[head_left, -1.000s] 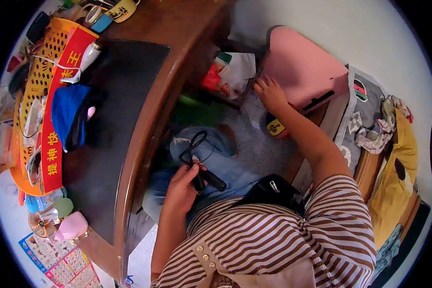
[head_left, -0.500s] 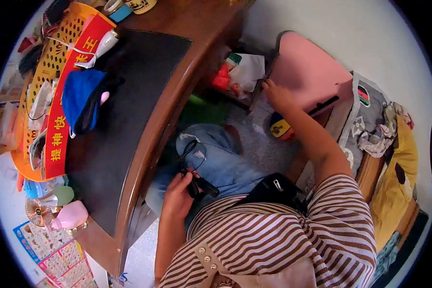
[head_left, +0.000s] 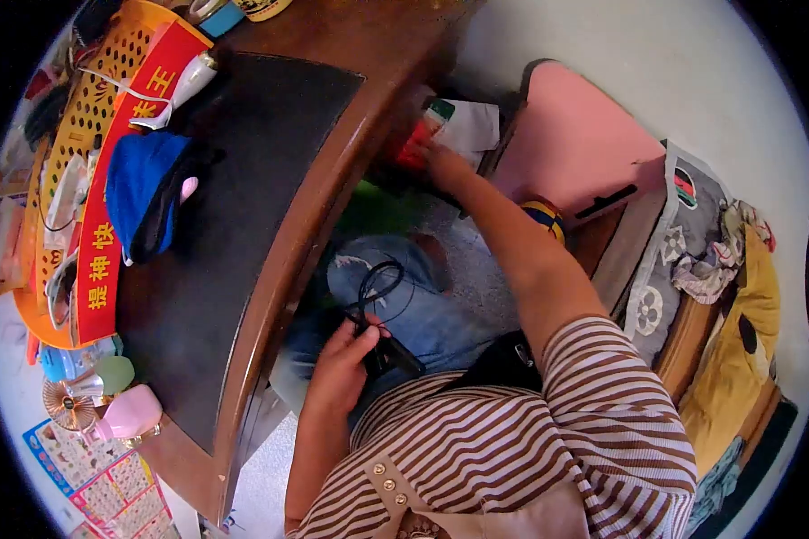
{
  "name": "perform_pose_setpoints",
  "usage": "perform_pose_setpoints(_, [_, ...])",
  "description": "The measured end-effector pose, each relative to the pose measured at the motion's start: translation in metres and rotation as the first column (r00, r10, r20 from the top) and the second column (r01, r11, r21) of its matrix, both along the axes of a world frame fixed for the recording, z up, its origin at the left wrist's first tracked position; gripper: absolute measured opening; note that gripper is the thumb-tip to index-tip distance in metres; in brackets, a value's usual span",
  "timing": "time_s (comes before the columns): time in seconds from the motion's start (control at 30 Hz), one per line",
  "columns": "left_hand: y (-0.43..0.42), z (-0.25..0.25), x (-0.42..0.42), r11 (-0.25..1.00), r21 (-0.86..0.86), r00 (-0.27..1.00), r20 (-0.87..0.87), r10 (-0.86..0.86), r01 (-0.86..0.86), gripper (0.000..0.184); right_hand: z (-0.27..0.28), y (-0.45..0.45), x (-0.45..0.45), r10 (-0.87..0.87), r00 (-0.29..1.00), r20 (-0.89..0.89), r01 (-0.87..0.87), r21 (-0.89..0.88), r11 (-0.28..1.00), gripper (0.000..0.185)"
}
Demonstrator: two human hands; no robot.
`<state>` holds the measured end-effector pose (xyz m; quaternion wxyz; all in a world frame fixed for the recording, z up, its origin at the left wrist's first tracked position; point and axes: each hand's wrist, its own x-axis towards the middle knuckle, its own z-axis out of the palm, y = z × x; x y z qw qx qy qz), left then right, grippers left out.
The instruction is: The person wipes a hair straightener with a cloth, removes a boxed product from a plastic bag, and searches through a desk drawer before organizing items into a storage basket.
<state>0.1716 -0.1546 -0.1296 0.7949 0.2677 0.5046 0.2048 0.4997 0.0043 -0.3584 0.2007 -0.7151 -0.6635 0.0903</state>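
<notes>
My left hand (head_left: 340, 364) is closed around a black cable (head_left: 382, 283) with a dark elongated piece (head_left: 397, 352) at its end, above my jeans (head_left: 440, 328). The cable rises in a loop over the knee; the exact kind of the dark piece is unclear. My right hand (head_left: 442, 166) reaches into an open drawer under the desk, at a red packet (head_left: 413, 145). A white paper (head_left: 470, 126) and a green-and-white item (head_left: 439, 111) lie beside it. The fingertips are blurred and partly hidden, so whether they grip the packet cannot be told.
The brown desk (head_left: 270, 296) with its black top fills the left. On it are an orange basket (head_left: 85, 117), a blue cloth item (head_left: 144, 193) and a pink bottle (head_left: 133, 413). A pink panel (head_left: 575, 135) stands by the wall; a yellow cushion (head_left: 737, 350) lies right.
My right hand has moved left from the drawer's near edge to the red packet inside. My left hand still holds the cable, its loop shifted slightly.
</notes>
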Motion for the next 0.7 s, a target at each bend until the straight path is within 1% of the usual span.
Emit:
perform_pose_setpoints(0.03, [0.000,0.010,0.002,1.000,0.000,1.000,-0.003,0.003,-0.003,0.020,-0.006,0.004,-0.004,-0.030,0.999,-0.030,0.026,-0.139,0.990,0.038])
perform_pose_setpoints(0.07, [-0.002,0.025,0.003,0.999,0.052,1.000,-0.017,-0.010,0.011,0.021,-0.012,0.007,-0.007,-0.066,0.996,-0.056,0.048,-0.278,0.959,0.035])
perform_pose_setpoints(0.1, [-0.003,0.042,0.005,0.995,0.101,0.999,-0.032,-0.023,0.026,0.022,-0.013,0.010,-0.009,-0.067,0.996,-0.060,0.047,-0.283,0.958,0.035])
perform_pose_setpoints(0.13, [-0.003,0.060,0.005,0.995,0.097,0.999,-0.034,-0.024,0.027,0.022,-0.012,0.013,-0.009,-0.050,0.998,-0.025,0.040,-0.314,0.949,0.032])
perform_pose_setpoints(0.17, [0.000,0.078,0.002,0.985,0.175,1.000,0.019,0.010,-0.013,0.026,-0.009,0.014,-0.007,-0.032,0.999,0.013,0.035,-0.343,0.939,0.030])
perform_pose_setpoints(0.2, [0.004,0.092,-0.002,0.966,0.250,0.996,0.077,0.039,-0.057,0.029,0.000,0.011,-0.005,-0.035,0.999,0.016,0.038,-0.342,0.939,0.030])
perform_pose_setpoints(0.27, [0.016,0.106,-0.012,0.845,0.520,0.990,0.121,0.075,-0.128,0.036,0.016,-0.001,-0.006,-0.066,0.996,0.054,0.083,-0.450,0.889,0.024])
perform_pose_setpoints(0.3, [0.028,0.121,-0.014,0.816,0.561,0.985,0.166,0.050,-0.136,0.037,0.013,-0.005,-0.005,-0.066,0.996,0.056,0.084,-0.447,0.891,0.024])
perform_pose_setpoints(0.33, [0.042,0.137,-0.016,0.788,0.599,0.978,0.207,0.023,-0.145,0.038,0.010,-0.010,-0.004,-0.040,0.997,0.065,0.062,-0.393,0.918,0.023])
perform_pose_setpoints(0.37, [0.052,0.148,-0.018,0.775,0.586,0.964,0.239,0.113,-0.236,0.035,0.005,-0.014,-0.003,-0.015,0.997,0.074,0.040,-0.338,0.940,0.021])
perform_pose_setpoints(0.4, [0.062,0.155,-0.021,0.755,0.569,0.942,0.269,0.204,-0.326,0.033,-0.001,-0.019,-0.003,-0.016,0.997,0.074,0.040,-0.337,0.940,0.021])
perform_pose_setpoints(0.47, [0.092,0.164,-0.027,0.707,0.614,0.937,0.219,0.274,-0.350,0.030,-0.010,-0.025,-0.003,-0.077,0.994,0.076,0.090,-0.170,0.981,0.019])
perform_pose_setpoints(0.5, [0.105,0.168,-0.025,0.695,0.621,0.929,0.184,0.321,-0.363,0.033,-0.010,-0.028,0.000,-0.078,0.994,0.074,0.090,-0.171,0.981,0.019])
perform_pose_setpoints(0.53, [0.120,0.165,-0.022,0.694,0.623,0.930,0.181,0.321,-0.361,0.033,-0.005,-0.029,0.003,-0.117,0.992,0.039,0.121,-0.144,0.982,0.020])
perform_pose_setpoints(0.57, [0.136,0.160,-0.018,0.628,0.689,0.901,0.086,0.425,-0.362,0.036,-0.001,-0.028,0.006,-0.154,0.988,0.004,0.154,-0.114,0.981,0.021])
perform_pose_setpoints(0.6, [0.147,0.153,-0.019,0.560,0.752,0.850,0.002,0.527,-0.349,0.040,0.004,-0.025,0.011,-0.155,0.988,0.003,0.154,-0.109,0.982,0.021])
perform_pose_setpoints(0.63, [0.157,0.142,-0.030,0.559,0.753,0.851,0.002,0.526,-0.347,0.040,0.007,-0.023,0.016,-0.227,0.964,-0.139,0.208,-0.136,0.969,0.021])
perform_pose_setpoints(0.67, [0.169,0.128,-0.043,0.535,0.797,0.852,-0.051,0.522,-0.280,0.042,0.010,-0.022,0.019,-0.298,0.914,-0.274,0.259,-0.170,0.951,0.023])
perform_pose_setpoints(0.7, [0.174,0.125,-0.042,0.511,0.833,0.849,-0.104,0.518,-0.210,0.044,0.010,-0.022,0.019,-0.303,0.913,-0.273,0.263,-0.172,0.949,0.023])
